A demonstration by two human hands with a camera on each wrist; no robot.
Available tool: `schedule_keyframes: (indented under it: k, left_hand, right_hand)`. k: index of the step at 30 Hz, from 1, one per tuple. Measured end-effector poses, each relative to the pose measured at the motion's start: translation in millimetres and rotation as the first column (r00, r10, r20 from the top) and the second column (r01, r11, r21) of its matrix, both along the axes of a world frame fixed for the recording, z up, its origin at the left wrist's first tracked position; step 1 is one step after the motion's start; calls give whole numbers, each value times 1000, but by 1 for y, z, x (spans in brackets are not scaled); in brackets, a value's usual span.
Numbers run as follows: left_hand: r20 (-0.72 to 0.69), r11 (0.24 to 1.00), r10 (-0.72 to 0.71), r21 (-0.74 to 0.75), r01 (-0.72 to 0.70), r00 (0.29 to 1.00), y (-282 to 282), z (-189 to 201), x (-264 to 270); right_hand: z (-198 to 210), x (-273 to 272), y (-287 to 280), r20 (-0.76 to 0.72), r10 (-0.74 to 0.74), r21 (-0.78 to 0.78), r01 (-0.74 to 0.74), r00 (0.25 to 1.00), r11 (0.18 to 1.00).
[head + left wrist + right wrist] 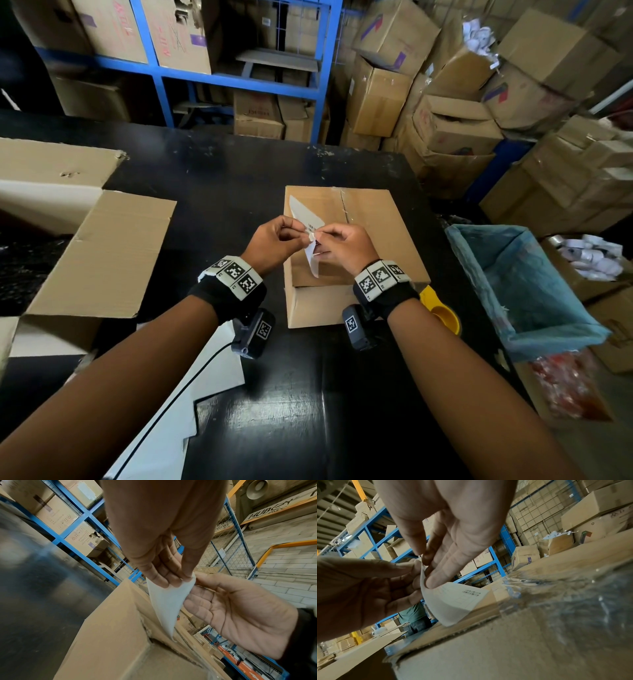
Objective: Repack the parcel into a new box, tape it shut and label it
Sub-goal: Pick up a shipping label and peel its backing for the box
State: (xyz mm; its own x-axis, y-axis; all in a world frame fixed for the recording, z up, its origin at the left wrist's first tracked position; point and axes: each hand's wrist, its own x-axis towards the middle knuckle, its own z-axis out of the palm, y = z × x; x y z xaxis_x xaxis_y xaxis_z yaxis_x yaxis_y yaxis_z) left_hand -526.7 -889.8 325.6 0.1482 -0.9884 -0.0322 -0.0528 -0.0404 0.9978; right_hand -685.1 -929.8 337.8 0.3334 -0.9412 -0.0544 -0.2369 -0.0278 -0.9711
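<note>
A closed brown cardboard box (373, 219) lies on the black table, with clear tape along its top seam. Above its near left part both hands hold a white label sheet (303, 210) with a small barcode. My left hand (295, 236) pinches one corner of the label (166, 601) between thumb and fingers. My right hand (323, 238) pinches the same corner from the other side with its thumb and fingertips (435, 581). In the right wrist view the label (452, 601) hangs down and curls over the box (505, 649). A small bit at the corner is bent up between the two hands.
An opened cardboard box (102, 253) with spread flaps sits at the left. A yellow tape dispenser (442, 308) lies right of the box. A bin lined with a blue bag (524, 291) stands at the table's right edge. Stacked cartons and blue shelving (239, 78) fill the back. A person (412, 615) stands beyond.
</note>
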Motion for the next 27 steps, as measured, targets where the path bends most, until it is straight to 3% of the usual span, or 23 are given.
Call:
schedule_keyframes:
  k: [8,15,21,27]
  left_hand:
    - [-33,999,-7,-46,5,999,7,-1,-1]
    - [-26,990,137,40,-136,990,25,-15,6]
    - [-51,962,269,55,-266,962,41,-16,-2]
    - [60,938,346,-13,-346,936,44,-19,-15]
  right_hand:
    - [-2,2,-7,-49,-131,-68,127,990,990]
    - [14,-7,-15,-159,-222,-201,188,962,961]
    - [21,-9,-10,-174,-197,-279,144,965,949]
    - [23,-23,-3,-121,-122,-312,79,985,947]
